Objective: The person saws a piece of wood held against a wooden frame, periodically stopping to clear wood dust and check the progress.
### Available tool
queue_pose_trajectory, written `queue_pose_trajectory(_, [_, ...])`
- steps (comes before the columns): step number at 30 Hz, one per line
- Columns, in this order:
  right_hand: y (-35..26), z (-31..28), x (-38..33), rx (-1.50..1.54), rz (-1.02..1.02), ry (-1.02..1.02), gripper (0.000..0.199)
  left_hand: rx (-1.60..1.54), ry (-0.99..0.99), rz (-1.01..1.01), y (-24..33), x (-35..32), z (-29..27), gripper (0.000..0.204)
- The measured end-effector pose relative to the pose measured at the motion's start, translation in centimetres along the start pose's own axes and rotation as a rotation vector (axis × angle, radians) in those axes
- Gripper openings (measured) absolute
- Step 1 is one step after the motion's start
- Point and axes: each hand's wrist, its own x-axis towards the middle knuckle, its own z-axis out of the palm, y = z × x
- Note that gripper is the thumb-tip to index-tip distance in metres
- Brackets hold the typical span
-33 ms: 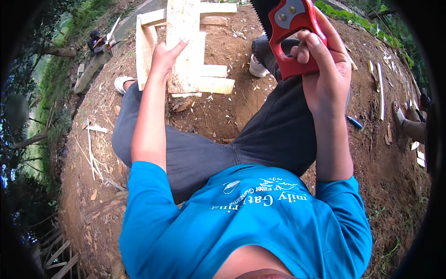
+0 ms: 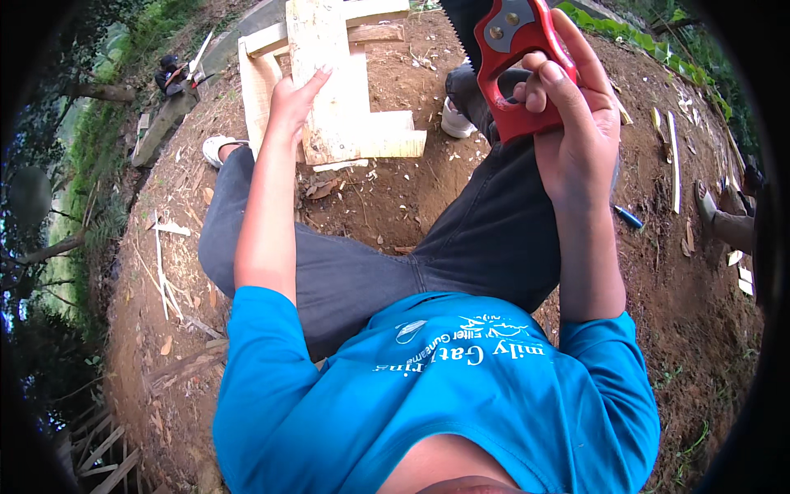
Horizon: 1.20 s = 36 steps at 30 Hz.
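Wooden frame [image 2: 333, 119] at 11 o'clock, presumably light and stiff, best held by its top board's edges, where left hand [image 2: 295, 105] clasps it (fingers hidden, underside grip unconfirmed); right hand [image 2: 576, 115] grips red-handled saw [image 2: 512, 49], 1 o'clock.

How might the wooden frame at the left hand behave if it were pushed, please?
The wooden frame would probably stay stiff, as it looks built from flat, solid boards. It seems unlikely to roll, given its flat faces and straight edges. It might catch rather than glide, since the dirt around it looks rough and uneven.
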Motion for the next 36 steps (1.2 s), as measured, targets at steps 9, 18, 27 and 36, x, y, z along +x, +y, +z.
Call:
queue_pose_trajectory(9, [0.9, 1.2, -0.7, -0.234, 0.046, -0.014, 0.045, -0.217, 0.247, -0.180, -1.7, -0.9, 1.6, 0.049])
queue_pose_trajectory(18, [1.5, 3.3, -4.8, -0.286, 0.267, -0.037, 0.044, -0.020, 0.433, -0.161, -6.8, 2.3, -1.6, 0.035])
queue_pose_trajectory(27, [4.5, 5.0, -6.8, -0.309, 0.360, -0.100, 0.043, -0.180, 0.547, -0.170, -13.2, 5.0, -5.6, 0.039])
queue_pose_trajectory(36, [9.8, 4.9, -9.3, -0.468, 0.204, -0.133, 0.051, -0.002, 0.432, -0.322, -13.3, 6.9, -6.8, 0.061])
